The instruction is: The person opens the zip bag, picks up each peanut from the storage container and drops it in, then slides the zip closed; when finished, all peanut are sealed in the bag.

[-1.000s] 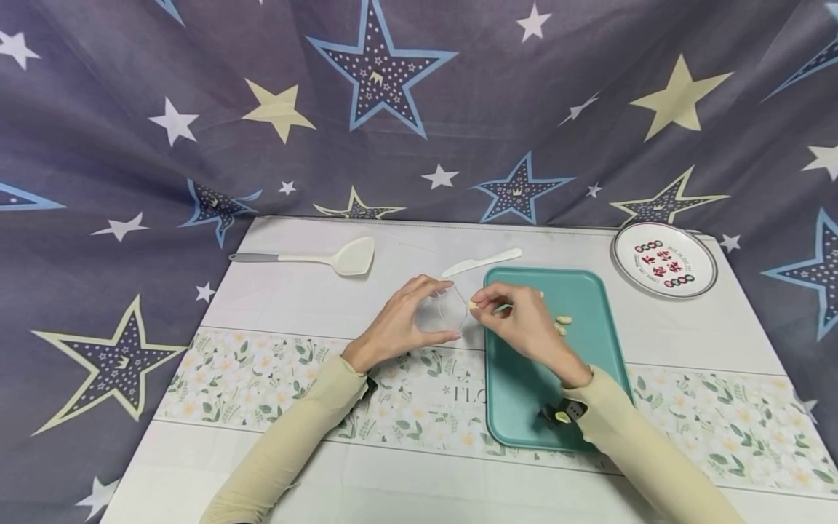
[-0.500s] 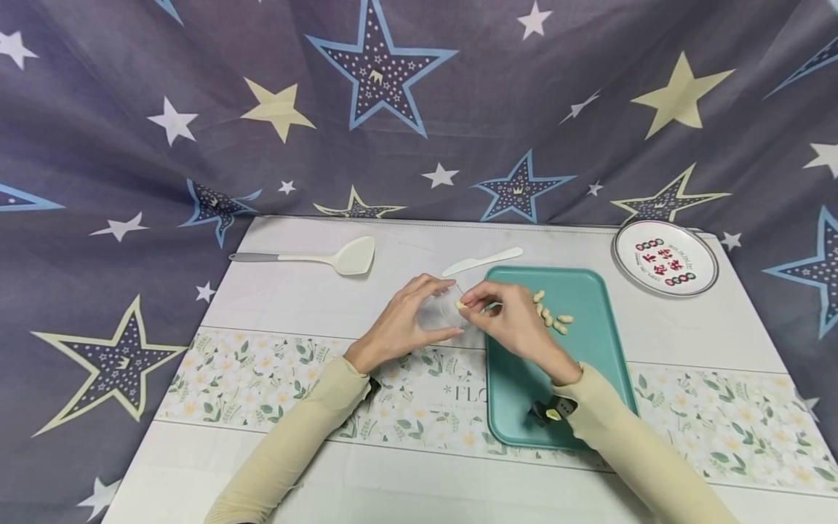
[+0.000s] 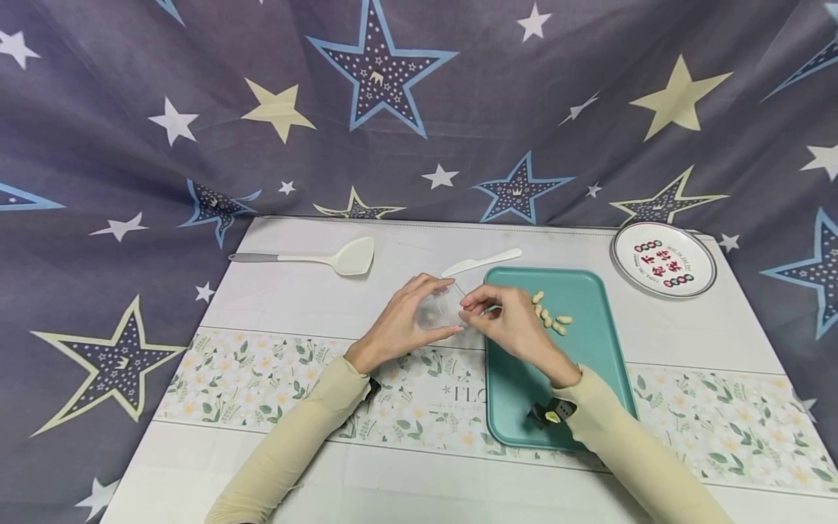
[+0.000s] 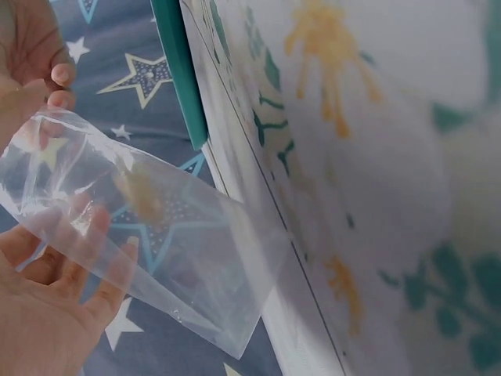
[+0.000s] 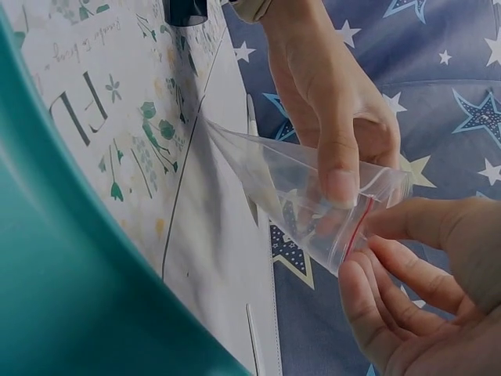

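Note:
My left hand holds a clear zip bag between thumb and fingers, its mouth turned toward my right hand. A red zip line runs along that mouth. The curled fingertips of my right hand are at the mouth, over the red line; whether they pinch the plastic is unclear. Inside the bag, a blurred yellowish peanut shows through the film. Several peanuts lie on the teal tray beside my right hand.
A white knife lies behind the bag. The white spatula with a grey handle is at the back left. At the back right is a round plate with red lettering. A star-patterned curtain hangs behind the table.
My right hand has moved left to the bag's mouth. The peanut seen between its fingers earlier no longer shows there, and a pale shape appears inside the bag. My left hand stays nearly still.

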{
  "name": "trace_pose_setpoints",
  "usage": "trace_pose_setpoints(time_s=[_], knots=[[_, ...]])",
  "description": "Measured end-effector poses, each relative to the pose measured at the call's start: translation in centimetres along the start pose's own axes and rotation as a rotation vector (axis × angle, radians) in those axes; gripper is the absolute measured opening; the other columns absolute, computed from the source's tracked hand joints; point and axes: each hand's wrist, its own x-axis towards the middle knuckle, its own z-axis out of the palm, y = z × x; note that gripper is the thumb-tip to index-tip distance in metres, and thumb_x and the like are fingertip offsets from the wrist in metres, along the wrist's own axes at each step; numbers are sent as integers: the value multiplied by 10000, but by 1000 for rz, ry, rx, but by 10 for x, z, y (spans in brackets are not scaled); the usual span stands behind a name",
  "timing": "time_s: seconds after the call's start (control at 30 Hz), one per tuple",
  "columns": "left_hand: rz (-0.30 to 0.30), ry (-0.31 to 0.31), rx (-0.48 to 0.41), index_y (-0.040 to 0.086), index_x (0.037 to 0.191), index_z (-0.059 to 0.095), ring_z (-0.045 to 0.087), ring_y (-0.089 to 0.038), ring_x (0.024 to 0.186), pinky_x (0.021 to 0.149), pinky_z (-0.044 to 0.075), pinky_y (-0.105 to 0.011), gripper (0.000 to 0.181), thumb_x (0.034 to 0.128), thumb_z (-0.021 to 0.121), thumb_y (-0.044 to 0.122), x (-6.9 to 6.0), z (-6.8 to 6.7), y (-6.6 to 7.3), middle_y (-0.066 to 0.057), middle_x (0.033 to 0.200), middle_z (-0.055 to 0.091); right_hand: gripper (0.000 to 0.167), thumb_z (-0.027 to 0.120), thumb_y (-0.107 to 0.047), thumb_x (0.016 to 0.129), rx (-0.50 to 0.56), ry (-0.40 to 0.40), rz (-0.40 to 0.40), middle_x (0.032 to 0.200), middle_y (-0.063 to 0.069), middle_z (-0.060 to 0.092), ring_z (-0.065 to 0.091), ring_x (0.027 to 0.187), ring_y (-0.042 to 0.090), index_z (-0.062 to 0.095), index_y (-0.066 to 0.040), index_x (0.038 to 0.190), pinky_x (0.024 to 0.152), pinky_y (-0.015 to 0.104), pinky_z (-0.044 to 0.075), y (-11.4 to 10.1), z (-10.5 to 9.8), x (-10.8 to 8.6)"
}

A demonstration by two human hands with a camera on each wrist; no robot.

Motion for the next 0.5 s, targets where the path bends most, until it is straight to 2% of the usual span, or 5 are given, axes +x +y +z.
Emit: trace_pose_setpoints(time_s=[0.33, 0.5], knots=[[0, -2, 4, 105, 1479, 570, 604, -170, 1197, 1043, 542, -370, 784, 834, 882, 425, -2, 0, -1, -24, 1338, 644, 90, 762, -100, 944, -18, 49, -3, 933, 79, 785, 734, 842, 195, 791, -77, 1026, 749, 246, 631, 5, -9, -2], [-2, 2, 4, 139, 1488, 565, 607, -175, 1191, 1041, 542, -376, 783, 833, 882, 425, -2, 0, -3, -50, 1332, 650, 97, 744, -112, 964, -26, 68, 21, 977, 85, 788, 726, 878, 210, 792, -89, 1045, 758, 234, 614, 15, -16, -6]])
